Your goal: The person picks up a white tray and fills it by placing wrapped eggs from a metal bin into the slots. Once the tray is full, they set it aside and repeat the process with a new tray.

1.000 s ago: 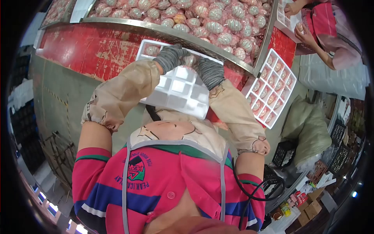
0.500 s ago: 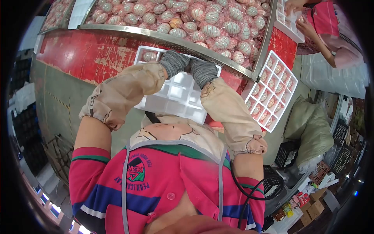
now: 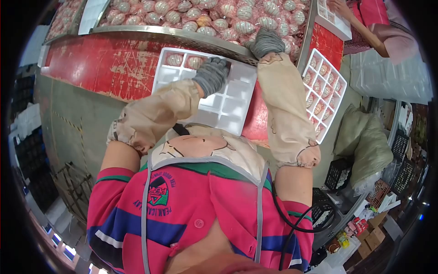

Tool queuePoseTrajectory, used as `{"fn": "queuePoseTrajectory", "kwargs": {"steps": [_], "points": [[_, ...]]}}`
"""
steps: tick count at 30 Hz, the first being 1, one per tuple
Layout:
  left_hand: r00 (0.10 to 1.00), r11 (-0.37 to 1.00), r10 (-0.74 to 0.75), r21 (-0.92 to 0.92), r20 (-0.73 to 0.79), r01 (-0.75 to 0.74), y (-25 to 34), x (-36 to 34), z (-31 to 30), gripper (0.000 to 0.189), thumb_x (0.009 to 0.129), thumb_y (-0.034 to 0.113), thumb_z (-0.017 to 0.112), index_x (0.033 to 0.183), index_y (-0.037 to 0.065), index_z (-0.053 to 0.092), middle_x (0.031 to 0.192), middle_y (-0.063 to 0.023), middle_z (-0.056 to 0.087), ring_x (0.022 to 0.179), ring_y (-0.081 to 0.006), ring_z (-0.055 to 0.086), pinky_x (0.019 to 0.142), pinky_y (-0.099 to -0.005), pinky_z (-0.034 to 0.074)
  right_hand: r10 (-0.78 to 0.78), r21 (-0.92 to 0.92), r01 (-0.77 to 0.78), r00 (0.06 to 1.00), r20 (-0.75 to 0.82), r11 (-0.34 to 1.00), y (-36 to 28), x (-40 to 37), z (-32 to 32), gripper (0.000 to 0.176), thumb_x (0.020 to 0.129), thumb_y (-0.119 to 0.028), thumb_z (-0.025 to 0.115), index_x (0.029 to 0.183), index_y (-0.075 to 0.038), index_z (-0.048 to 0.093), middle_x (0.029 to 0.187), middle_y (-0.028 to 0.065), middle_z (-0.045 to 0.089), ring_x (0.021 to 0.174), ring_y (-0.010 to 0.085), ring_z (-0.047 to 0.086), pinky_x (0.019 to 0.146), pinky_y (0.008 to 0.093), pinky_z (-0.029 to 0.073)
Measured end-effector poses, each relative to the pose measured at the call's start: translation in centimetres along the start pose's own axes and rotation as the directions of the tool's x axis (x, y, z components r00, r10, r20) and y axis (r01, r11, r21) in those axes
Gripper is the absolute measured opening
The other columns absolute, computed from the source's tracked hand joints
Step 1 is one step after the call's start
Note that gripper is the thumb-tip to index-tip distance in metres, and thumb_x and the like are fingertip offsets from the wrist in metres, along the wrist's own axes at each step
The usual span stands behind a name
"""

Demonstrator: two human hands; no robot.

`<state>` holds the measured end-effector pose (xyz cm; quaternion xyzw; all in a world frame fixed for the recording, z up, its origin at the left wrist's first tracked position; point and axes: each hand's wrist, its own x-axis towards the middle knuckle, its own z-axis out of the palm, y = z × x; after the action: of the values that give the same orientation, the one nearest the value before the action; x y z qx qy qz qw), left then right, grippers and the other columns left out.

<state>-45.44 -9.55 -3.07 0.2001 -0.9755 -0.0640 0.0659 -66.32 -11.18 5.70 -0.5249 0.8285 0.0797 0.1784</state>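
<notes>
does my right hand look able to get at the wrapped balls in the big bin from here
Very likely yes: the right hand is across the metal rim, right by the wrapped balls, with nothing visible blocking it.

Single head camera, apparently wide-angle, is looking forward and steeply down; wearer's shirt [image 3: 191, 187] is filling near foreground, red counter [image 3: 100, 68] is lying beyond. Curved edges are darkening, hard to read.

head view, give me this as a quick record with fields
left hand: gloved, over front tray; anything gripped is hidden
right hand: gloved, at bin edge beside wrapped balls; grip unclear
front tray: white, divided, two balls visible at far left
side tray: white, holds wrapped balls
co-worker's arm: upper right, at another tray
</notes>
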Motion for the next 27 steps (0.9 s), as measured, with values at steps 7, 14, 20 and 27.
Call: {"fn": "queuePoseTrajectory", "kwargs": {"steps": [7,14,20,27], "points": [[0.998,0.973,-0.053,0.227,0.036,0.044,0.9,-1.7,2.0,0.043,0.077,0.017,0.051,0.117,0.000,0.054,0.121,-0.0168,0.052,0.115,-0.0332,0.048,0.093,-0.0457,0.038,-0.068,0.105,0.089,0.980,-0.189,0.990,3.5,-1.4,1.4,0.068,0.074,-0.047,0.064,0.125,-0.005,0.048,0.121,0.0151,0.055,0.108,0.0295,0.056,0.092,0.0383,0.045],[0.959,0.689,-0.274,-0.710,-0.070,0.145,0.0,-2.8,-2.7,0.040,0.081,0.016,0.063,0.119,0.007,0.057,0.112,-0.0109,0.061,0.109,-0.0218,0.055,0.090,-0.0349,0.044,-0.219,0.790,-0.119,0.976,-0.019,-0.601,7.2,-7.4,3.9,0.050,0.083,-0.041,0.054,0.107,0.003,0.054,0.097,0.0170,0.063,0.075,0.0293,0.065,0.059,0.0401,0.057],[0.913,-0.286,-0.236,-0.921,0.334,0.263,2.4,-0.6,-5.5,0.045,0.080,0.016,0.069,0.120,0.004,0.053,0.101,-0.0071,0.061,0.084,-0.0143,0.059,0.065,-0.0260,0.051,-0.353,0.794,-0.286,0.931,0.096,-0.537,4.0,-11.3,7.9,0.045,0.091,-0.039,0.046,0.111,0.000,0.052,0.095,0.0200,0.064,0.066,0.0282,0.065,0.053,0.0366,0.056],[0.841,0.069,-0.305,-0.870,0.447,0.488,1.2,1.5,-0.5,0.032,0.077,0.012,0.070,0.103,-0.001,0.055,0.071,-0.0046,0.058,0.062,-0.0108,0.058,0.049,-0.0255,0.048,-0.074,0.992,-0.124,0.989,0.125,0.013,4.7,-10.1,13.2,0.036,0.092,-0.034,0.049,0.112,-0.005,0.051,0.077,0.0108,0.063,0.056,0.0169,0.061,0.046,0.0295,0.049]]}}
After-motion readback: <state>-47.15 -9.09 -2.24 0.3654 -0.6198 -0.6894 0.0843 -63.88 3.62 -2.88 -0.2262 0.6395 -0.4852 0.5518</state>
